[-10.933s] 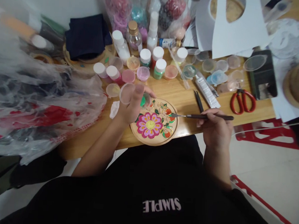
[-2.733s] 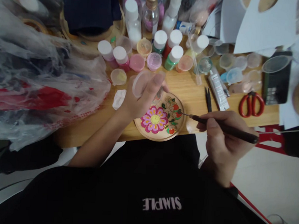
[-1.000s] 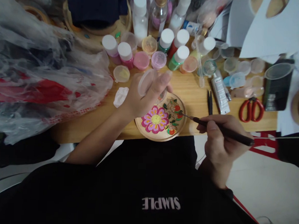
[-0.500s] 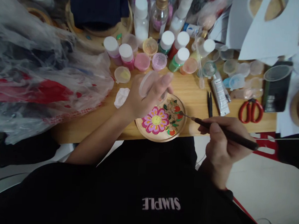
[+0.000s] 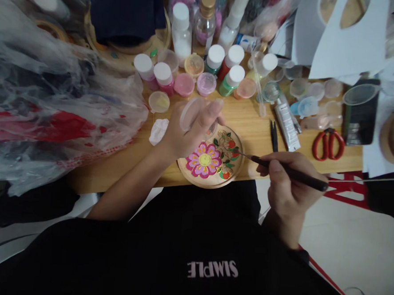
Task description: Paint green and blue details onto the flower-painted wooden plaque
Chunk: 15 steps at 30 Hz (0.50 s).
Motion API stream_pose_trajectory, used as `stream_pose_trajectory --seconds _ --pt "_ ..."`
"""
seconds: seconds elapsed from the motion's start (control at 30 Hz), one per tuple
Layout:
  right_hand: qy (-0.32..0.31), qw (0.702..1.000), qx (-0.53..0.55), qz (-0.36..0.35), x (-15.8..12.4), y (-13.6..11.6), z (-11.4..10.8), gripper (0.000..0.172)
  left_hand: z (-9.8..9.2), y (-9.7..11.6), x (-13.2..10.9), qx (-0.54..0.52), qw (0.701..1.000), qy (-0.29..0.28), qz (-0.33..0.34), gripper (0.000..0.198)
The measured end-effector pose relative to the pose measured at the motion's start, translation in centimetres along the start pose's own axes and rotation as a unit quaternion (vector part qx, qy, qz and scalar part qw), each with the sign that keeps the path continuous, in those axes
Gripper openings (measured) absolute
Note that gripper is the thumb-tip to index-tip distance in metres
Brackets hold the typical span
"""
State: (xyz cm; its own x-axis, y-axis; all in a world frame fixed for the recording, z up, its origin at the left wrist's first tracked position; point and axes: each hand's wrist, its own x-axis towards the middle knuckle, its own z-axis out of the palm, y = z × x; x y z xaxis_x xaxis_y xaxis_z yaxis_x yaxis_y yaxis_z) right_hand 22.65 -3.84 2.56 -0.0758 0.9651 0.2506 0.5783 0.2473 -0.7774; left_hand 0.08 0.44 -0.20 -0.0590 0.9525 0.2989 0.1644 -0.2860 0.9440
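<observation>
A round wooden disc (image 5: 209,179) lies at the table's near edge, decorated with a pink flower, red fruit and green leaves. My left hand (image 5: 184,131) is closed round a small clear pot with its lid (image 5: 190,112), held just above the disc's far left rim. My right hand (image 5: 290,184), off the table's near edge, grips a thin dark tool (image 5: 287,171). The tool's fine metal tip touches the red and green pattern on the disc's right side.
Several capped paint bottles (image 5: 235,76) and small colour pots (image 5: 184,84) crowd the table behind the disc. Black tweezers (image 5: 274,135), a white tube (image 5: 287,122) and red scissors (image 5: 328,144) lie to the right. A crumpled plastic bag (image 5: 52,112) fills the left.
Both hands keep their hold. Over the frames the tool's tip has stayed on the disc's right side with small shifts, while the view has moved slightly.
</observation>
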Motion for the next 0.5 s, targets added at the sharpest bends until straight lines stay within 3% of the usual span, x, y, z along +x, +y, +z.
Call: stream_pose_trajectory --seconds 0.5 --pt "0.001 1.0 0.009 -0.005 -0.31 0.28 0.01 0.02 0.02 -0.25 -0.07 0.011 1.0 -0.017 -0.023 0.073"
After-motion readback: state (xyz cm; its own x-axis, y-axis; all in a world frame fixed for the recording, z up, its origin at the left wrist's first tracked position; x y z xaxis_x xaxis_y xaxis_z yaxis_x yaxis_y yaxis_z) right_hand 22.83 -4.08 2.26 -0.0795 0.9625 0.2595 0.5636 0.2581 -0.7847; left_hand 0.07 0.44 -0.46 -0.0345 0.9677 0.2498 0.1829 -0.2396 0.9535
